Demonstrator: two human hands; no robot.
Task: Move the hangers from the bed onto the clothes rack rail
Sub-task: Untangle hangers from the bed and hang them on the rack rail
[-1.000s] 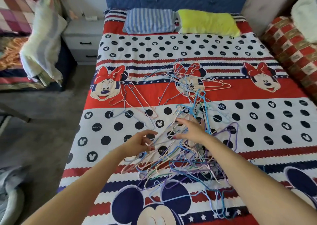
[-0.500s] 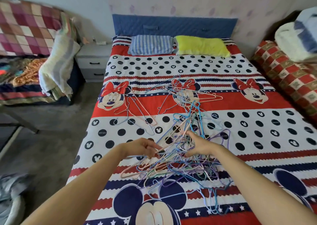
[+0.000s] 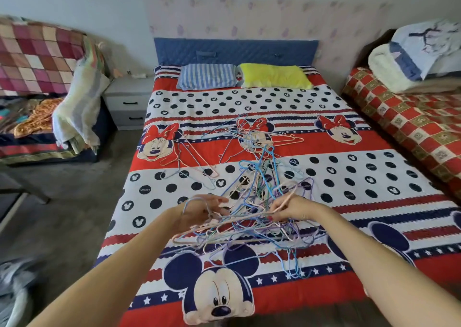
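Gripping tangled hangers (image 3: 259,217) on the bed (image 3: 374,177), left hand (image 3: 199,212) and right hand (image 3: 289,208) both pinch wires

Striped blue pillow (image 3: 208,76) beside yellow pillow (image 3: 274,76), below blue quilted headboard (image 3: 235,51). Grey two-drawer nightstand (image 3: 128,102), left. Patchwork quilt (image 3: 37,59) and pale draped cloth (image 3: 79,107), far left. Red checked cover (image 3: 411,124) bearing folded bedding (image 3: 419,52), right.

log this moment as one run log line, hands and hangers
stage: gathering | left hand: grips hangers at pile's left edge | right hand: pinches pink hanger | hanger pile: tangled on bed | rack rail: not in view
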